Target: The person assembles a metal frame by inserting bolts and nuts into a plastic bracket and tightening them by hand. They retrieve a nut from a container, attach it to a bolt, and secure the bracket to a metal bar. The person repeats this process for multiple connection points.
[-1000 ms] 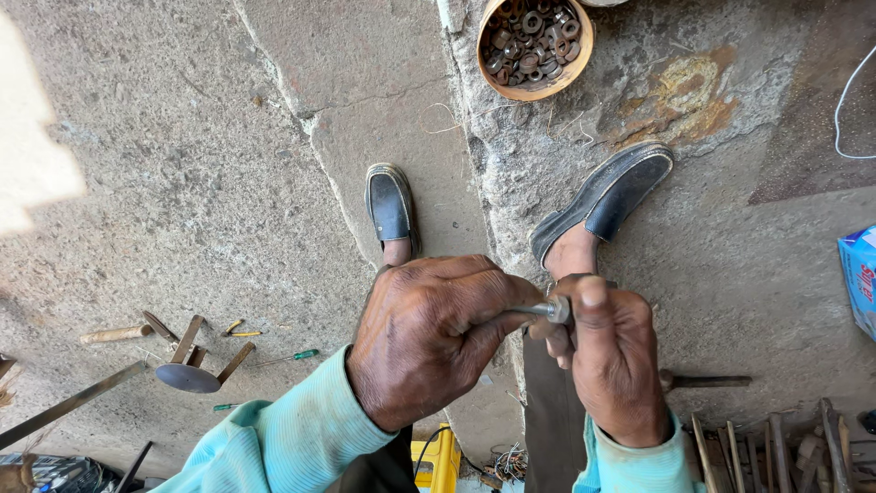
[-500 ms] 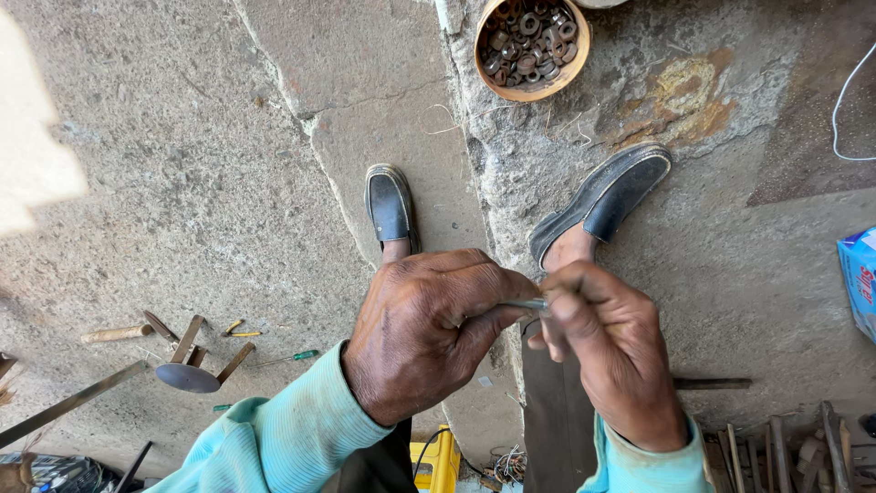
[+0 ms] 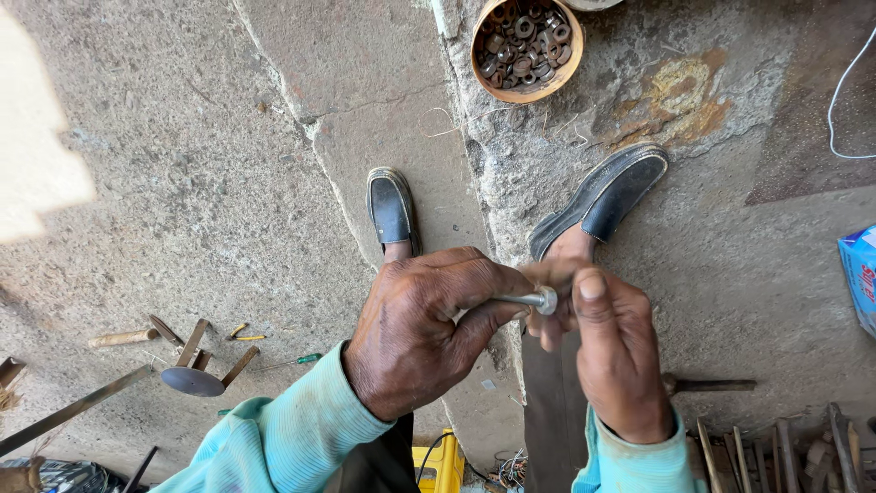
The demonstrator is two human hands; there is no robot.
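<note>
Two hands meet over the concrete floor (image 3: 182, 183). The left hand (image 3: 420, 333) is wrapped tight around a slim metal rod (image 3: 513, 299), which pokes out toward the right hand (image 3: 613, 351); that one pinches the rod's nut-like tip (image 3: 546, 299) between its fingertips (thumb on top). Beyond the two dark shoes (image 3: 392, 208) sits a round bowl of rusty washers (image 3: 527, 38).

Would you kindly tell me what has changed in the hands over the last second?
The right hand turned at the tip of the thin grey metal rod: its thumb, earlier curled low, now points up beside the small nut. The left hand kept its grip on the rod; both shoes and the round bowl of rusty washers stayed put.
</note>
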